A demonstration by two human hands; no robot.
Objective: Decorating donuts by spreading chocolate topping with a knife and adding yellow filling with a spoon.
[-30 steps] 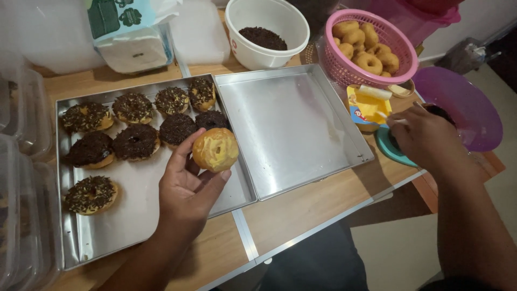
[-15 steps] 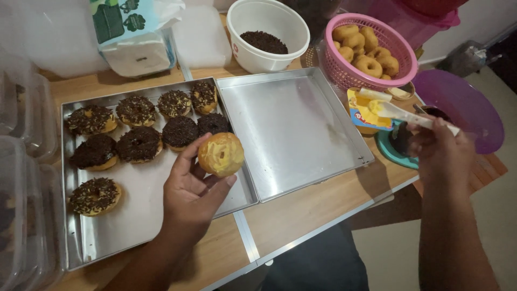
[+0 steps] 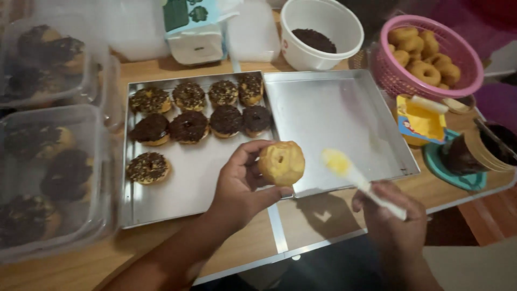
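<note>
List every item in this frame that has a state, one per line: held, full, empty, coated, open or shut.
Left hand: holding the plain round doughnut, uncoated.
Right hand: gripping the white spreader, yellow spread on its tip.
Left steel tray: holds nine chocolate-topped doughnuts.
Right steel tray: empty.
Pink mesh basket: filled with plain doughnuts.
White round tub: open, dark sprinkles inside.

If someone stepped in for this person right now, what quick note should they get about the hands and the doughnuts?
Left hand holds a plain doughnut up over the trays.
Right hand holds a white spatula, its tip yellow with spread, close to that doughnut.
Done: nine chocolate-topped doughnuts sit on the left tray.
Left: the held doughnut looks bare; more plain ones wait in the pink basket. The right tray holds nothing.
</note>
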